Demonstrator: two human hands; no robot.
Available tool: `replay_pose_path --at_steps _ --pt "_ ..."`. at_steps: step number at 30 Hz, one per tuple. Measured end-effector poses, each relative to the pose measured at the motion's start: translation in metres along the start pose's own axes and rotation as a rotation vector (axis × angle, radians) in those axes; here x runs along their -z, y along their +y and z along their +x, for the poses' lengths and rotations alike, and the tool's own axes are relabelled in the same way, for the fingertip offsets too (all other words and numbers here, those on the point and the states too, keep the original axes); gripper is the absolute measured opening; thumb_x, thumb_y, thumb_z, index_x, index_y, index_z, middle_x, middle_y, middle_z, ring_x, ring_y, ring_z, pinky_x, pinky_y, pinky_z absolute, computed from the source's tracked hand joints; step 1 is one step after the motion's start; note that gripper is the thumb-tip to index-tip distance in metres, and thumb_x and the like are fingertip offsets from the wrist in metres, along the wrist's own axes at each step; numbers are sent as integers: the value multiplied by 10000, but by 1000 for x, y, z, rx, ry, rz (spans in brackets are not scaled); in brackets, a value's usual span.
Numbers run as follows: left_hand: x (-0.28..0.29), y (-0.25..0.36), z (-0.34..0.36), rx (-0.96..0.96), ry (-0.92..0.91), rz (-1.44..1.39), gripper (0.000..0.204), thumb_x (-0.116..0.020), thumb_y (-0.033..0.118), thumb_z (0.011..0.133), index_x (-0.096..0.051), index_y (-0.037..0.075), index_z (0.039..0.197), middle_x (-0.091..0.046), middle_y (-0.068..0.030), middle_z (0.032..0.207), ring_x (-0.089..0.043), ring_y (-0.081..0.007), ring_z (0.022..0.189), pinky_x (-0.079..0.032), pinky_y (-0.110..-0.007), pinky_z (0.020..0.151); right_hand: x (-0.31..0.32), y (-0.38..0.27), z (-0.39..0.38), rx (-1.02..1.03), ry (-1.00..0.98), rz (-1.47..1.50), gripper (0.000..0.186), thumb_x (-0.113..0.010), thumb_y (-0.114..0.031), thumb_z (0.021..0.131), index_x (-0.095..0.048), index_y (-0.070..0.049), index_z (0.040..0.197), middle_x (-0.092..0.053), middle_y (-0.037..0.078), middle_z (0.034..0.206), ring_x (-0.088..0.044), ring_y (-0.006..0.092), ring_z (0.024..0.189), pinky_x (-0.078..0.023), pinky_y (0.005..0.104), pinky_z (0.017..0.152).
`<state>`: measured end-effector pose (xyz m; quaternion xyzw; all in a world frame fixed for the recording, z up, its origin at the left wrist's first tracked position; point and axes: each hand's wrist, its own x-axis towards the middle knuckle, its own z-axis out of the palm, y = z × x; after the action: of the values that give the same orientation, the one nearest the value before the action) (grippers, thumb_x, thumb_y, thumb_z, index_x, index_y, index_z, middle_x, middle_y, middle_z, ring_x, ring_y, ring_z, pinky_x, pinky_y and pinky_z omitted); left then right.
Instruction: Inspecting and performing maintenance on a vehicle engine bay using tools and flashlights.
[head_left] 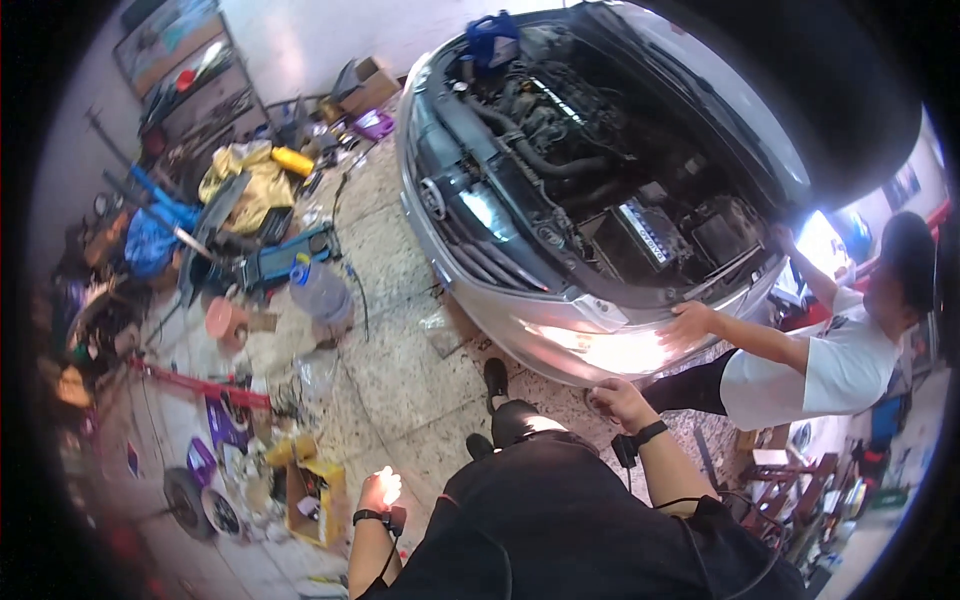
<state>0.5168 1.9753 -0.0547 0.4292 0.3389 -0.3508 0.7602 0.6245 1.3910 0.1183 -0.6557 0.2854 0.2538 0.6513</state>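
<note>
A silver car [480, 285] stands before me with its hood raised and its engine bay [600, 150] exposed. My right hand [622, 403] is at the lower edge of the front bumper, below the brightly lit headlight [610, 348]. Its fingers are curled together; what they hold, if anything, I cannot make out. Low by my left side hangs my left hand [380, 490], partly washed out by strong light, its fingers loosely apart and nothing visible in them. A person in a white shirt [820, 365] leans in at the right, one hand [690, 325] over the headlight corner.
A clear plastic jug [320, 295], a pink container [226, 318] and a red metal bar [205, 385] lie on the left floor. Nearer are a yellow box [316, 500] and a wheel [188, 503]. A blue container [492, 42] rests on the car's far front corner.
</note>
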Motion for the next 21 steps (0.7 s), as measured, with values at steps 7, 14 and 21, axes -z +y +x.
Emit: replay_pose_path --at_steps 7,14,21 --pt "-24 127 41 -77 214 140 198 -591 261 938 -575 89 1034 -630 -28 845 -581 -108 655 -418 -231 525 -7 6 80 -21 130 135 242 -661 -165 886 -636 4 1057 -642 52 848 -601 139 722 -514 295 659" --pt "-126 208 72 22 400 619 416 -616 275 919 -577 6 1233 -676 -65 963 -614 -146 775 -470 -272 635 -30 -93 169 69 50 96 246 -683 -170 884 -649 16 1042 -641 63 795 -599 132 681 -512 284 644" --pt "-144 265 115 35 325 869 366 -614 262 919 -653 -42 1120 -686 -78 921 -613 -160 761 -472 -282 627 -4 -178 218 179 183 396 177 -647 -169 905 -626 -24 1004 -667 58 867 -620 125 709 -513 248 620"
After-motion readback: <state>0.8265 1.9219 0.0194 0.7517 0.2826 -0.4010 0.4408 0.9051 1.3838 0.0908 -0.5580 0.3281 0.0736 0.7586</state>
